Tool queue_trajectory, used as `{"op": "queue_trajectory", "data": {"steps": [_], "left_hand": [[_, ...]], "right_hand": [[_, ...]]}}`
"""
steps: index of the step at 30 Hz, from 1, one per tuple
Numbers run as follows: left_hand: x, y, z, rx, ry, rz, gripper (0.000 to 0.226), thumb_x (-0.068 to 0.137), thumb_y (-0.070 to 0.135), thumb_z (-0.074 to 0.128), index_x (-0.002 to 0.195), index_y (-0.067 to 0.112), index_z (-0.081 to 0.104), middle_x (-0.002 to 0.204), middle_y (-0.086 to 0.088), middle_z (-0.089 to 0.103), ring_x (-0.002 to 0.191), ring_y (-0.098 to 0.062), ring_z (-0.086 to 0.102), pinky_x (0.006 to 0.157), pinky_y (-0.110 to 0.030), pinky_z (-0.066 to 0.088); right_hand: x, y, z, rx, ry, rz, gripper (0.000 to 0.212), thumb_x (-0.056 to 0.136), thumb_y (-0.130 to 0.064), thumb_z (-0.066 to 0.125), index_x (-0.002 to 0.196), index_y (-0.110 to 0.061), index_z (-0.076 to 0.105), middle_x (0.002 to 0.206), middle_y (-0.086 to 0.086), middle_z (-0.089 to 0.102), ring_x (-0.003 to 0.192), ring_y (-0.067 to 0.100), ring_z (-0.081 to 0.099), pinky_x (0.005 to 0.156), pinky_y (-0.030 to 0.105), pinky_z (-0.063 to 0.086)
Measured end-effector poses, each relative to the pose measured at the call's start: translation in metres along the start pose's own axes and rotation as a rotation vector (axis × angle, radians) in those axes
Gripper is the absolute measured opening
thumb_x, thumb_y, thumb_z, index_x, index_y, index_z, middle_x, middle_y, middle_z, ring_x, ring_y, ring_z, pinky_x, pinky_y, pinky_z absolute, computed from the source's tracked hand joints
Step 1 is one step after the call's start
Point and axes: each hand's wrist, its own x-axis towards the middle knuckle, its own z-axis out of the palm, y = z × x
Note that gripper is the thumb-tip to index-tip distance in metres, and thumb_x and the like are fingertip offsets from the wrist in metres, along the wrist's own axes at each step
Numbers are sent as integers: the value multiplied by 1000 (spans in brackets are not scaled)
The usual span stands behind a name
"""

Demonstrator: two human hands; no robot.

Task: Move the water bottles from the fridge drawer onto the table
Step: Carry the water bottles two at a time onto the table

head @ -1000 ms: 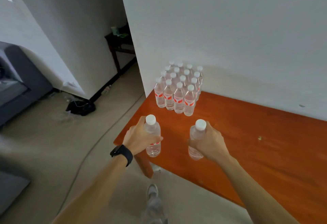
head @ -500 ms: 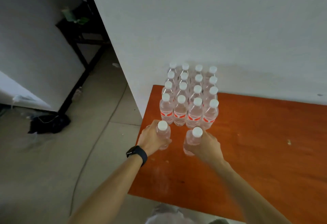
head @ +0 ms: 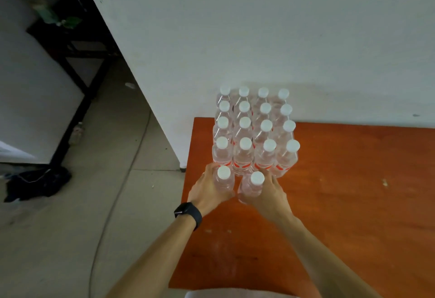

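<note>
From your head camera, your left hand (head: 207, 191) is wrapped round the body of one clear water bottle, the left-hand bottle (head: 223, 181), with the fingers curled round its far side and the white cap standing free above them. Your right hand (head: 270, 196) grips a second, the right-hand bottle (head: 252, 186), the same way. Both are upright and side by side over the orange table (head: 341, 191), near its left edge; whether their bases touch the top you cannot tell. Just beyond them stands a block of sixteen bottles (head: 244, 154), four rows of four, white caps and red labels, backed against the wall (head: 259, 27). That makes eighteen bottles in all. A black watch (head: 188, 213) sits on your left wrist. On the floor to the left are a dark side table (head: 70, 46) and a black heap of cloth (head: 37, 184).
</note>
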Motion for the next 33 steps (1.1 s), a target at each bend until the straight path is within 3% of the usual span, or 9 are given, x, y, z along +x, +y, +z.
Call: {"op": "queue_trajectory", "data": {"steps": [3,6,11,15,22,28,33], "left_hand": [[1,-10,4,-32,6,-12,94,59,57,86,135,39,34,129,10,55,112,-14,58,87,-35,55],[2,-18,11,-38,-37,-36,85,69,53,86,138,34,40,131,9,61,117,-16,61,86,-27,49],[0,-28,19,-70,-108,-90,83,81,54,77,148,28,35,132,3,65,117,-20,65,95,-34,52],[-3,-28,26,-81,-58,-99,70,88,44,74,144,23,38,132,0,64,120,-24,62,98,-41,54],[10,-23,25,-85,-27,-95,66,87,40,75,141,20,42,128,0,66,116,-23,64,90,-35,53],[19,-24,21,-59,-73,-78,81,85,48,74,151,30,30,140,0,57,123,-23,60,95,-40,52],[28,-30,17,-19,-116,-73,82,80,63,72,148,43,30,138,3,55,120,-23,61,95,-42,53]], "right_hand": [[-1,21,5,7,-55,15,105,66,-50,86,147,-32,21,142,-3,51,125,24,57,99,49,53],[-4,32,11,59,-145,37,94,78,-46,81,150,-30,22,140,-6,57,119,17,62,94,30,54],[-2,33,22,135,-94,1,88,87,-41,75,152,-30,18,138,-12,55,119,12,60,85,17,50],[0,32,30,150,-72,16,83,90,-40,72,154,-27,20,144,0,56,123,22,62,90,30,55],[20,20,39,195,-71,9,89,92,-38,70,157,-33,10,139,-2,61,105,18,70,71,15,53],[24,12,37,206,-60,28,87,91,-37,71,157,-32,14,146,-1,55,127,25,59,94,36,54],[28,11,31,171,-35,15,92,85,-50,75,155,-36,18,148,-2,52,127,26,58,95,42,54]]}}
